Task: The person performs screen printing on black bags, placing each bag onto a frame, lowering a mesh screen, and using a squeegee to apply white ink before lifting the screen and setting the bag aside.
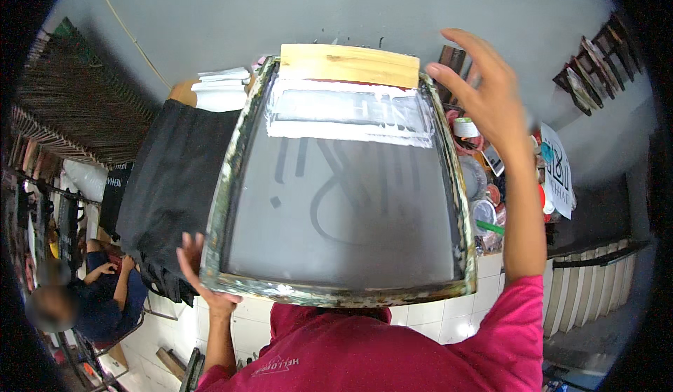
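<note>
Wooden-handled squeegee [350,66] lies just left of right hand [491,94], the nearer.
Long axis crosswise; right fingers spread, left hand [203,280] gripping screen frame [343,296] corner.

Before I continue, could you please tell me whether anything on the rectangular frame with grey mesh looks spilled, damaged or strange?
No clear damage stands out. The thick white smear across the far end of the grey mesh has ragged, uneven edges, and the rectangular frame is blotched with stains; both may be ordinary use.

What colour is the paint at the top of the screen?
The paint is white; it shows best in the head view.
</note>
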The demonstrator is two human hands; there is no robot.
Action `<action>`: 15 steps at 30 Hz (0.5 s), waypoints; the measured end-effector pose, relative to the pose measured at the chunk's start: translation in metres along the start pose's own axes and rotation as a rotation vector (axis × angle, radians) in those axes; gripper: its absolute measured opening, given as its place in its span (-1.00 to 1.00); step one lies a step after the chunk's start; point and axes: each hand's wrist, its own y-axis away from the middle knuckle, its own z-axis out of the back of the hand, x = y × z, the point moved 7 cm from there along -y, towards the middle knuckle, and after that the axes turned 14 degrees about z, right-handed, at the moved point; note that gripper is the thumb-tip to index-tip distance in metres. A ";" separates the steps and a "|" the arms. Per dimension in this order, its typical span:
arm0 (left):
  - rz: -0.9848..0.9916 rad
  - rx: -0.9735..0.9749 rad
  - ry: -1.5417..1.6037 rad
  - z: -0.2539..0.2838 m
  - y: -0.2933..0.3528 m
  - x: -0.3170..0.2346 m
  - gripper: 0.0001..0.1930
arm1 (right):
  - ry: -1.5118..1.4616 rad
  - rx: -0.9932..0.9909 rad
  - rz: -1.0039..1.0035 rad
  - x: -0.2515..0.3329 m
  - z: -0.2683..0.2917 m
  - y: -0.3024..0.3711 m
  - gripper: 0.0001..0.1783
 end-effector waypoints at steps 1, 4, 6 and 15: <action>-0.051 -0.065 0.011 0.000 -0.017 -0.023 0.45 | -0.008 -0.006 0.015 0.026 0.030 -0.001 -0.45; -0.141 -0.236 0.122 -0.007 -0.077 -0.094 0.25 | 0.002 0.131 0.087 0.085 0.083 0.004 -0.52; -0.173 -0.281 0.294 -0.006 -0.117 -0.130 0.09 | -0.045 0.105 0.106 0.107 0.101 0.006 -0.54; -0.006 -0.117 0.159 -0.079 -0.202 -0.120 -0.07 | 0.119 -0.062 -0.114 0.063 0.128 -0.057 -0.54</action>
